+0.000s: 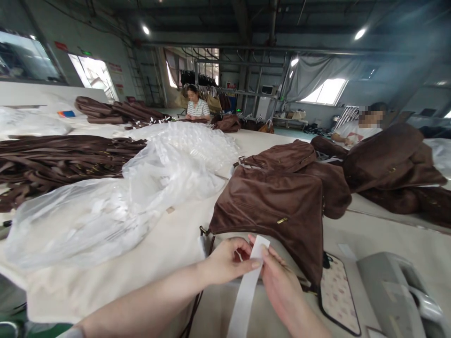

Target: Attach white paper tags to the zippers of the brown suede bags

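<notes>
A long white strip (247,291), like paper or tape, runs from the bottom edge up between my hands. My left hand (225,260) pinches its left edge, fingers curled and thumb on the strip. From the other side my right hand (283,284) grips it near the upper end, thumb on top. Just beyond the hands lies a brown leather bag (268,202) with a small brass-coloured fitting on its front. Pale material at the bag's lower side shows behind my fingers, partly hidden by them.
Clear plastic bags (169,173) pile up at left, beside many brown straps (59,159). More brown bags (391,155) lie at right. Near my right arm are a patterned phone-like object (338,293) and a grey machine (391,291). Two people (197,108) work across the table.
</notes>
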A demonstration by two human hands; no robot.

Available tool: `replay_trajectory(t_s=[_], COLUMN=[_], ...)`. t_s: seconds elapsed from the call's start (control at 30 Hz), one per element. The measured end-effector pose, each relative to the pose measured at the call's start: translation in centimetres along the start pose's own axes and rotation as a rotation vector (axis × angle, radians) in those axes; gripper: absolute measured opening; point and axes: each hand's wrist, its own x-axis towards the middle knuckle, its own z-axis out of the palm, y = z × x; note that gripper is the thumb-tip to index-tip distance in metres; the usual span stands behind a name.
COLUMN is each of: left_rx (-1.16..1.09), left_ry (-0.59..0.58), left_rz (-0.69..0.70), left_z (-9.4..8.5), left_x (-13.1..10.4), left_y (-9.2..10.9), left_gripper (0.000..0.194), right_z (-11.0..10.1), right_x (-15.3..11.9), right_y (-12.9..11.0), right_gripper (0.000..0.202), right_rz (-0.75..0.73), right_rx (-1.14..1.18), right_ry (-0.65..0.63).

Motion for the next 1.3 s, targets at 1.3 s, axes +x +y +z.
replay_trajectory(t_s=[1.3], left_rx=[-0.360], left_ry=[0.499], left_rz=[-0.108], left_z=[-13.7], left_x=[1.2], left_y=[-0.6], left_gripper=[0.044], right_z=[5.9], right_x=[11.9], right_y=[4.3], right_gripper=[0.020], right_rz=[0.372], right_rx=[-0.275], right_ry=[-0.189])
